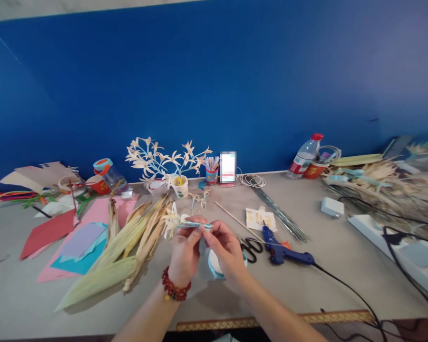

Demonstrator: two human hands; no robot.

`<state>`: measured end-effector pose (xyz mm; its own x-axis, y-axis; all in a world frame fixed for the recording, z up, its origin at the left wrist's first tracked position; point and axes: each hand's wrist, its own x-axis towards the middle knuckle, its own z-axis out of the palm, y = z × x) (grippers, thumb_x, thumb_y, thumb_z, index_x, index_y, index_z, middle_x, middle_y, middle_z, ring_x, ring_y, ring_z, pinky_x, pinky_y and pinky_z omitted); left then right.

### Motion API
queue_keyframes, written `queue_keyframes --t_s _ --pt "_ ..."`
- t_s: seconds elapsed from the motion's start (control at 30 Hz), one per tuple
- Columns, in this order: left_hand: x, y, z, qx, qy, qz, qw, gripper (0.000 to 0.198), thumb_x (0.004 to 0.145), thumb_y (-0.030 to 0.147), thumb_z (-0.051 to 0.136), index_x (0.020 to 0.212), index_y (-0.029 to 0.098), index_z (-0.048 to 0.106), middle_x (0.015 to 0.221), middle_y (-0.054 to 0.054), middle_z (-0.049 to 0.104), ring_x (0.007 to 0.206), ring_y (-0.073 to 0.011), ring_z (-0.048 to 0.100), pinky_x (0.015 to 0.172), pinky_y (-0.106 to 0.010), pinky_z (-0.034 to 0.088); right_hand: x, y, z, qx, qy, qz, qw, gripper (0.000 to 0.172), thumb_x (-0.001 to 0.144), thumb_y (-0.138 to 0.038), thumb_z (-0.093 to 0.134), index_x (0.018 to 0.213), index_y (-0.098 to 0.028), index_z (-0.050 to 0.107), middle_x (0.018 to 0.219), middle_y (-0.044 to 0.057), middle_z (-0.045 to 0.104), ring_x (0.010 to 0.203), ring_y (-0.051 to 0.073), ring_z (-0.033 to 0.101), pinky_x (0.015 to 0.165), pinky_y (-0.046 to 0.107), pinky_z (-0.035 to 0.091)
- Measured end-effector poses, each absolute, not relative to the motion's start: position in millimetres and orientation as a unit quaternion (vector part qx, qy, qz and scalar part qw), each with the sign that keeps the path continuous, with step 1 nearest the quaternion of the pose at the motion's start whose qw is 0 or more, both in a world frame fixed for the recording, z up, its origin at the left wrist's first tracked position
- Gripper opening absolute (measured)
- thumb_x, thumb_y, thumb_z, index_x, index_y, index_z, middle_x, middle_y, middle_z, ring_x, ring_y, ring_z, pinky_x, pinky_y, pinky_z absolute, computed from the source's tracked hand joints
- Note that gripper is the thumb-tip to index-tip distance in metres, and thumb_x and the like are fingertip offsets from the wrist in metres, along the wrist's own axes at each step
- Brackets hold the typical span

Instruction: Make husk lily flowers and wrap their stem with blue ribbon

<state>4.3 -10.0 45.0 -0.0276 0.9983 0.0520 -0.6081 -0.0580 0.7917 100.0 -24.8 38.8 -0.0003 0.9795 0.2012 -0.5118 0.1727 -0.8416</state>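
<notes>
My left hand (186, 251), with a red bead bracelet at the wrist, pinches a thin stem wrapped in light blue tape (193, 224). A pale husk flower (170, 220) sits at the left end of this stem. The fingertips of my right hand (227, 248) are closed on the stem's right end, close against my left fingers. Beneath my hands lies a roll of light blue tape (217, 271), partly hidden by them. Black-handled scissors (252, 249) rest just right of my right hand.
A blue glue gun (281, 251) with a trailing black cable lies right, near wires (280, 213) and a power strip (374, 242). Corn husks (123, 247) and coloured paper (50, 232) spread left. A cup of husk flowers (180, 187) and a bottle (305, 156) stand at the back.
</notes>
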Motion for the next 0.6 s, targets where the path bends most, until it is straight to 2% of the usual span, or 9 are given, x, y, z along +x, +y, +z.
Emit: queue_keyframes --t_s 0.07,0.17,0.3,0.43,0.6 --pt "4.5 -7.8 44.7 0.332 0.304 0.660 0.602 0.014 0.065 0.025 0.082 0.072 0.018 0.072 0.083 -0.001 0.067 0.077 -0.0141 0.063 0.071 -0.024 0.052 101.4 -24.1 39.5 -0.282 -0.369 0.614 0.638 0.028 0.078 -0.037 0.077 0.070 -0.019 0.057 0.060 -0.005 0.052 0.057 0.008 0.044 0.056 0.019 0.036" --pt "5.8 -3.5 42.7 0.336 0.310 0.672 0.583 0.012 0.065 0.023 0.082 0.068 0.018 0.071 0.081 -0.001 0.067 0.083 -0.0151 0.064 0.077 -0.025 0.053 101.4 -21.5 38.1 -0.265 -0.275 0.680 0.626 0.032 0.071 -0.037 0.083 0.067 -0.018 0.058 0.056 -0.006 0.052 0.053 0.007 0.043 0.053 0.017 0.036" --pt "6.7 1.0 35.5 0.326 0.354 0.660 0.577 0.013 0.064 0.023 0.082 0.071 0.017 0.073 0.074 0.000 0.070 0.070 -0.0138 0.065 0.071 -0.026 0.054 98.2 -18.9 31.6 -0.250 -0.185 0.739 0.598 0.032 0.067 -0.034 0.086 0.066 -0.018 0.059 0.056 -0.006 0.054 0.051 0.007 0.044 0.049 0.017 0.036" --pt "8.2 3.2 29.5 0.334 0.380 0.660 0.555 0.015 0.064 0.025 0.083 0.072 0.017 0.074 0.070 0.000 0.072 0.062 -0.0134 0.066 0.065 -0.025 0.054 97.0 -19.8 27.7 -0.240 -0.138 0.752 0.598 0.031 0.065 -0.031 0.087 0.067 -0.018 0.059 0.057 -0.006 0.056 0.051 0.007 0.045 0.050 0.016 0.037" --pt "10.6 4.0 28.5 0.363 0.385 0.669 0.522 0.013 0.064 0.024 0.083 0.069 0.017 0.074 0.071 -0.001 0.073 0.063 -0.0135 0.067 0.064 -0.024 0.055 100.8 -21.8 28.6 -0.226 -0.127 0.768 0.586 0.030 0.066 -0.030 0.087 0.066 -0.018 0.059 0.055 -0.006 0.054 0.050 0.007 0.043 0.050 0.017 0.036"
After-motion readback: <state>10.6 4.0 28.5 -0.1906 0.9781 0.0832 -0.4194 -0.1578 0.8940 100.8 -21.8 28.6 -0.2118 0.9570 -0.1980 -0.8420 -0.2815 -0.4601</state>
